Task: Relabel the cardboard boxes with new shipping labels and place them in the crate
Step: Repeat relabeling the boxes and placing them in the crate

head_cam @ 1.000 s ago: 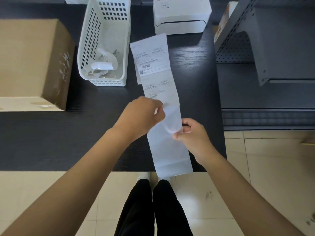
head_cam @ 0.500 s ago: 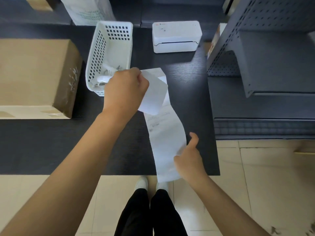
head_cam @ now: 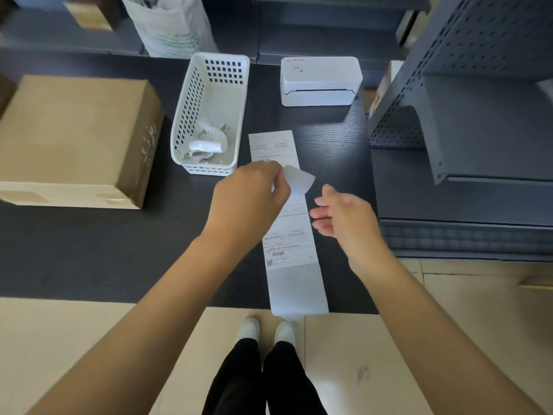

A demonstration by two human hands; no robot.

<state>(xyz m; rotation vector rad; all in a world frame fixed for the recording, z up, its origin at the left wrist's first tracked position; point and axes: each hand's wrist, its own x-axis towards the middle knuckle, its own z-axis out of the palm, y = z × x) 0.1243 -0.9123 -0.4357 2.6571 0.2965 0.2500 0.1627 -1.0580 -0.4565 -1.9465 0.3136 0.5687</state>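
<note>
You are pinching a small white label piece [head_cam: 297,178] between the thumb and fingertips of your left hand [head_cam: 250,199], holding it just above the long label strip [head_cam: 288,232]. The piece is curling up to the right of your knuckles, blank side showing. Your right hand [head_cam: 344,218] is hovering to the right of the strip with the fingers spread and loose, gripping nothing; it is looking blurred.

The label strip is lying flat on the dark table [head_cam: 89,250], running from near the basket toward you, with its near blank end hanging slightly over the table's near edge. Printed text, a barcode and a square code are showing on its near printed panel.

The cardboard box [head_cam: 74,139] is sitting at the far left of the table, well apart from the strip, its top closed. The white perforated basket [head_cam: 209,115] is standing between the box and the strip, holding crumpled paper scraps [head_cam: 206,143]. The white label printer [head_cam: 320,80] is sitting at the far side, right of the basket. Grey metal shelving [head_cam: 478,100] is filling the right side.
</note>
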